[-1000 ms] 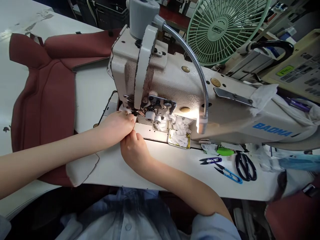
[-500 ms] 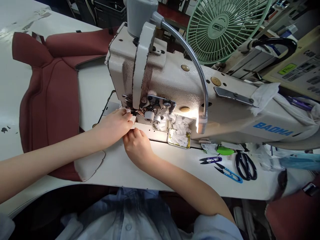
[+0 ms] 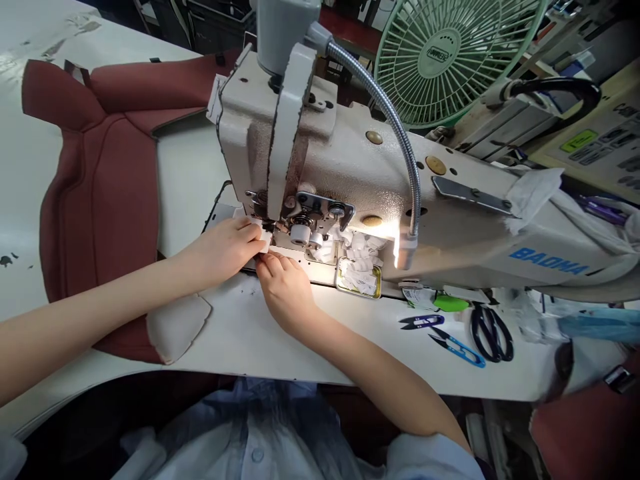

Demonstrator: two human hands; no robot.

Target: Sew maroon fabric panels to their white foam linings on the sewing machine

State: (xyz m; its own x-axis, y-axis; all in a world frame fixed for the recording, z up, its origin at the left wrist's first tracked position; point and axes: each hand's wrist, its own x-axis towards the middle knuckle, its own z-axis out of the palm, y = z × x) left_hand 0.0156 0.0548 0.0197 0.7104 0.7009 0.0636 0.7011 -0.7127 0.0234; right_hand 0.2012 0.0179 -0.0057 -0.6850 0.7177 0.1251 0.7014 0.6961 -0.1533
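Observation:
A cream industrial sewing machine stands on a white table. My left hand rests at the needle area with its fingers curled, pinching a small white piece by the presser foot. Just below it, my right hand has its fingers bent and its fingertips pressed to the same white piece. A dark red padded cover lies to the left, its pale underside folded up near my left forearm.
Right of the needle sit a small tin of white scraps, two blue thread snips, black scissors and a green object. A green fan stands behind the machine. A gooseneck lamp lights the bed.
The red cover has shifted slightly to the right. My right hand has moved right and forward, closer to the needle plate; my left hand stays at the presser foot.

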